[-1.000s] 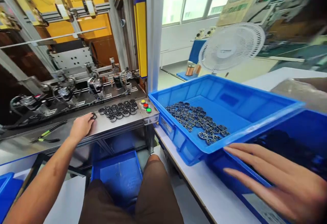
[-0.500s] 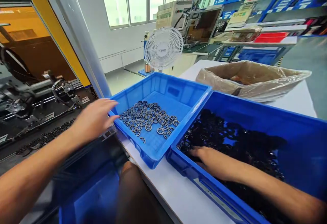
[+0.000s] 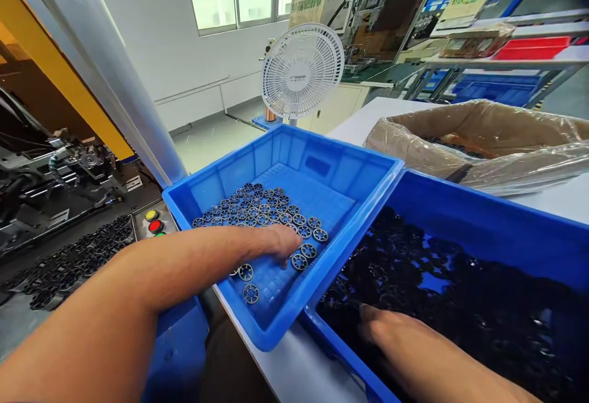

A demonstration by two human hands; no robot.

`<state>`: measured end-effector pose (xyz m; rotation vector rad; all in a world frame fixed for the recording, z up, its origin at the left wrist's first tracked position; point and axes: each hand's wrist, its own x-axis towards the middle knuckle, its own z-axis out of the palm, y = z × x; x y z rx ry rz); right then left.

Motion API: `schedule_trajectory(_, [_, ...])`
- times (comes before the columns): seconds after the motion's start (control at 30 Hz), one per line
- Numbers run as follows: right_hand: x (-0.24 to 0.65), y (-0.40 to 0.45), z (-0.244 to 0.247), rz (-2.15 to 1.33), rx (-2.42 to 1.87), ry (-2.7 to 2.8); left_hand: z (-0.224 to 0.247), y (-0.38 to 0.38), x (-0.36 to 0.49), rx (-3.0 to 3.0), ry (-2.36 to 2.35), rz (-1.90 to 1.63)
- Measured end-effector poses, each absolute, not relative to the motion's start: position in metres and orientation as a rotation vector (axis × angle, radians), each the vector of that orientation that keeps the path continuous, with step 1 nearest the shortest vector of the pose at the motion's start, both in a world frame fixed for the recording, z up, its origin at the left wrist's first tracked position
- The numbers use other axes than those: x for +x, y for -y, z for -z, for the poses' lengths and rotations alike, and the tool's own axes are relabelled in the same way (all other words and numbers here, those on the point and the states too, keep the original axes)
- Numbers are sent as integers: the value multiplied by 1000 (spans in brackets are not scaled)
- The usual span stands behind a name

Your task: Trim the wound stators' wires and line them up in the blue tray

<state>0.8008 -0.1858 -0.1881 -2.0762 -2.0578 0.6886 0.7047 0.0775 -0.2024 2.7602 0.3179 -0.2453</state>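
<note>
My left hand [image 3: 286,243] reaches into the shallow blue tray [image 3: 271,329], its fingers pointing down among small round spoked metal rings [image 3: 251,294]. Its fingertips are mostly hidden, so what they hold, if anything, does not show. My right hand [image 3: 384,329] is inside the deeper blue bin [image 3: 497,207] to the right, its fingers sunk among many dark parts [image 3: 414,262]. Those fingers are largely out of sight in the dark pile. The tray's right side overlaps the bin's left rim.
A plastic-lined box [image 3: 414,139] stands behind the bin on the white table [image 3: 299,366]. A white fan [image 3: 301,75] is beyond the tray. At left are a machine post [image 3: 115,84], coloured buttons [image 3: 155,226] and piled dark rings [image 3: 87,256].
My left hand has moved right from the tray's left edge down onto the rings. My right hand stays in the bin. The view has shifted, showing the coloured buttons.
</note>
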Motion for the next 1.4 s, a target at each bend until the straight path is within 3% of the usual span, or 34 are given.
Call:
schedule_trajectory(0.2, [791, 177, 163, -815, -2191, 2053, 195, -75, 712, 2616, -386, 48])
schedule_trajectory(0.37, [791, 173, 148, -856, -2263, 2075, 105, -83, 694, 2529, -367, -103])
schedule_trajectory(0.47, [792, 170, 146, -805, -2275, 2081, 46, -67, 644, 2458, -326, -278])
schedule_trajectory(0.53, [793, 168, 146, -738, -2281, 2074, 29, -44, 597, 2086, -293, -463])
schedule_trajectory(0.67, [795, 165, 146, -545, -2224, 2063, 54, 13, 515, 1289, -224, -538])
schedule_trajectory(0.8, [788, 167, 128, -320, -2149, 2017, 94, 57, 473, 891, -137, -607])
schedule_trajectory(1.03, [710, 170, 72, 122, -1486, 1924, 110, 90, 443, 765, -129, -617])
schedule_trajectory(1.2, [658, 186, 87, 253, -1085, 1873, 112, 106, 436, 742, -121, -620])
schedule_trajectory(1.4, [644, 204, 99, 170, -961, 1944, 115, 117, 445, 756, -248, -630])
